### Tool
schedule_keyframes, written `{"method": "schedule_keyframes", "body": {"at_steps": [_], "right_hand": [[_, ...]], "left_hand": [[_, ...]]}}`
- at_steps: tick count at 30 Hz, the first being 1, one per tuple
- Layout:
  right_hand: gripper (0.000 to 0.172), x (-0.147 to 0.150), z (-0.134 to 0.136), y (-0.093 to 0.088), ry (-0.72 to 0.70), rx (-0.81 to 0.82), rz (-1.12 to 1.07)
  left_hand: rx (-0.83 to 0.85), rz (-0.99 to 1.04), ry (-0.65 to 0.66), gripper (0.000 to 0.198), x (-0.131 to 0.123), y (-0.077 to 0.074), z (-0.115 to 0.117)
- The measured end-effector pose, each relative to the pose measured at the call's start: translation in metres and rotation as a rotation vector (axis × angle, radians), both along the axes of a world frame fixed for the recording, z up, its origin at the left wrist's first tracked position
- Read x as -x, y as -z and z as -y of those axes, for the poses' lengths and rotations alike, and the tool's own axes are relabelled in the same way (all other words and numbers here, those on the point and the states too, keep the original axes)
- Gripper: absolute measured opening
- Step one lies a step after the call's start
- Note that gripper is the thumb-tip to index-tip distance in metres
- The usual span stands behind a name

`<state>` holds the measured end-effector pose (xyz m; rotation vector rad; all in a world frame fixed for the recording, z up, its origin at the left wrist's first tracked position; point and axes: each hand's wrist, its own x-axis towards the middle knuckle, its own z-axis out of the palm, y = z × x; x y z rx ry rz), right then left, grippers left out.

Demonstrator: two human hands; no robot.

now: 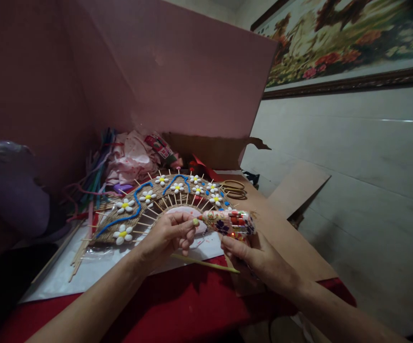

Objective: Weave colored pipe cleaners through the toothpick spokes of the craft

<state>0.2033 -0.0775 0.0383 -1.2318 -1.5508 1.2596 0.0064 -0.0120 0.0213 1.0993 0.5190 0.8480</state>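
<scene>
Surface (178, 307): red cloth, partly under white sheet (58, 282) and brown cardboard (281, 228). Fan-shaped panel (158, 197), coarse brown twine, lies beyond the hands, left to centre; thin wooden sticks (144, 224) radiate, raised blue lines (139, 206) wind among white-petalled flowers (122, 234). Right hand (258, 255): fingers wrapped around glossy, floral-patterned glue gun (224, 221), pointing left. Far packet (161, 146): lettering illegible. Smallest: yellow-green piece (195, 222) by the nozzle (200, 217), pinched in fingers of left hand (172, 233).
</scene>
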Motion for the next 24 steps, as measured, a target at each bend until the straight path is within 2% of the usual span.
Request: {"method": "schedule_keyframes", "body": {"at_steps": [5, 10, 16, 19, 22, 24], "right_hand": [[0.034, 0.002, 0.003, -0.001, -0.017, 0.009, -0.051], [0.041, -0.002, 0.006, -0.003, -0.006, 0.042, -0.038], [0.041, -0.011, 0.005, -0.017, 0.081, 0.01, -0.126], [0.036, -0.026, -0.007, -0.024, 0.194, -0.105, -0.202], [0.034, -0.052, -0.028, -0.023, 0.313, -0.218, -0.106], [0.035, -0.073, -0.041, -0.016, 0.36, -0.216, 0.102]], "left_hand": [[0.0, 0.002, 0.002, 0.018, 0.0, 0.001, 0.0], [-0.004, 0.016, -0.003, 0.016, 0.001, 0.003, -0.001], [0.028, -0.005, -0.01, 0.02, 0.001, 0.006, -0.005], [0.056, -0.016, -0.034, 0.02, 0.001, 0.004, -0.006], [0.077, -0.024, -0.065, 0.02, 0.001, 0.003, -0.006], [0.091, -0.022, -0.071, 0.02, 0.002, 0.004, -0.006]]}}
